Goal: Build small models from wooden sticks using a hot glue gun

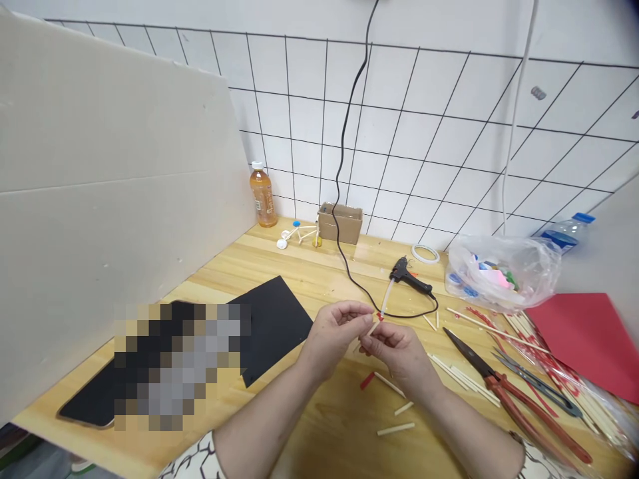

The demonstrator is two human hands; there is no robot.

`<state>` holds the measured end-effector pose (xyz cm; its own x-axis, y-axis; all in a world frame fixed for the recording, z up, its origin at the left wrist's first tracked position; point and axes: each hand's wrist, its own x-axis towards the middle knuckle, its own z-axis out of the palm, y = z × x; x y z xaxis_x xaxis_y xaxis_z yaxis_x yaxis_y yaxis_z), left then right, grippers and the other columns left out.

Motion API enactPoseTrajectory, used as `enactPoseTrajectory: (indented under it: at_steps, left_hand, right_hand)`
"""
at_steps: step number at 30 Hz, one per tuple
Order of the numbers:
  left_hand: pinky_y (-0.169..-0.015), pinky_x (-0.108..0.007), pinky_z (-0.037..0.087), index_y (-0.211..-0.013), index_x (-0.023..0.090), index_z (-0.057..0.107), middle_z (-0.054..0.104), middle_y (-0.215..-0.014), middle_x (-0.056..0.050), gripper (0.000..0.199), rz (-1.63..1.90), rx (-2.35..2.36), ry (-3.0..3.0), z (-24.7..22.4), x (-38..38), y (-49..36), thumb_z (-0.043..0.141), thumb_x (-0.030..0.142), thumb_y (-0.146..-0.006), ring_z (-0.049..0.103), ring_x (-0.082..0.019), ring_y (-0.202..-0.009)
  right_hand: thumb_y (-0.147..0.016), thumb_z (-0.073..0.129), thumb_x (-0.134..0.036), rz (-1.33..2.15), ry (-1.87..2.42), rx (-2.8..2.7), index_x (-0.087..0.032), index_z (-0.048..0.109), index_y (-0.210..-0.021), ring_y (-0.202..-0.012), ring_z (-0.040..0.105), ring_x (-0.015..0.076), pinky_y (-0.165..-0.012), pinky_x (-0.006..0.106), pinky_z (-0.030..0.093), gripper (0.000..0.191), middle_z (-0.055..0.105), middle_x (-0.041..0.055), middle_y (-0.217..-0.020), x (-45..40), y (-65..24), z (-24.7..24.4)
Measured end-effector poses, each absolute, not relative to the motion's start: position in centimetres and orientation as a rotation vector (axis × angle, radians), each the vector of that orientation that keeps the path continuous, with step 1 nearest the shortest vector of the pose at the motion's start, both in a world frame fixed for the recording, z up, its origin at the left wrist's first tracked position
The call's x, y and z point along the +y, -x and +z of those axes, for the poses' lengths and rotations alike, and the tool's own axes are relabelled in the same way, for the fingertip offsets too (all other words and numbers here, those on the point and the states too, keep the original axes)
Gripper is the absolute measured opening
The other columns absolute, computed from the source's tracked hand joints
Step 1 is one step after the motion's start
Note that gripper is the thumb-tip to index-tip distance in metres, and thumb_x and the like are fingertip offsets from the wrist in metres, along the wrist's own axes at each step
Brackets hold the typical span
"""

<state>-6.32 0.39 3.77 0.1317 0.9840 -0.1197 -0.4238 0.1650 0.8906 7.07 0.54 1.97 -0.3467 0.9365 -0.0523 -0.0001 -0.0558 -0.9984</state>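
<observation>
My left hand (340,336) and my right hand (402,356) meet above the wooden table, both with fingers pinched together. Between the fingertips is a short pale wooden stick (373,328) with a red bit at its upper end; the fingers partly cover it. Just beyond them a black glue gun (410,276) lies on its side, a whitish glue stick (388,295) jutting from it toward my hands. Beneath my right hand are cut stick pieces (396,429) and a small red piece (367,380).
To the right lie red-handled pliers (519,406), scissors (542,382), bagged sticks (559,372) and red sheets (589,339). Behind stand a cardboard box (344,225), a drink bottle (263,196) and a plastic bag (504,276). A black sheet (274,326) lies left; a cord (343,153) hangs down.
</observation>
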Motion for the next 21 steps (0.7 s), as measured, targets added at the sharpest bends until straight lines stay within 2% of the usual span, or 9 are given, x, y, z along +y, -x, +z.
enactPoseTrajectory:
  at_steps: [5,21]
  left_hand:
    - [-0.044,-0.024,0.042,-0.072,0.01,0.063,0.057,-0.055,-0.001,0.018,1.128,0.88,-0.901,3.96,0.51,6.55,0.067,0.026,-0.063,0.048,-0.009,-0.046]
    - [-0.052,-0.02,0.039,-0.064,0.012,0.061,0.054,-0.05,0.002,0.012,1.111,0.949,-1.005,4.13,0.68,6.64,0.064,0.024,-0.064,0.047,-0.007,-0.049]
  right_hand:
    - [-0.069,0.067,-0.037,1.609,1.004,-1.511,-0.015,0.061,-0.062,-0.059,0.049,0.0111,-0.06,0.025,0.04,0.023,0.056,-0.0011,-0.058,0.6,-7.32,2.09]
    - [-0.07,0.067,-0.037,1.685,0.972,-1.555,-0.014,0.062,-0.065,-0.057,0.048,0.0101,-0.056,0.023,0.036,0.024,0.055,-0.001,-0.059,0.61,-7.61,2.16]
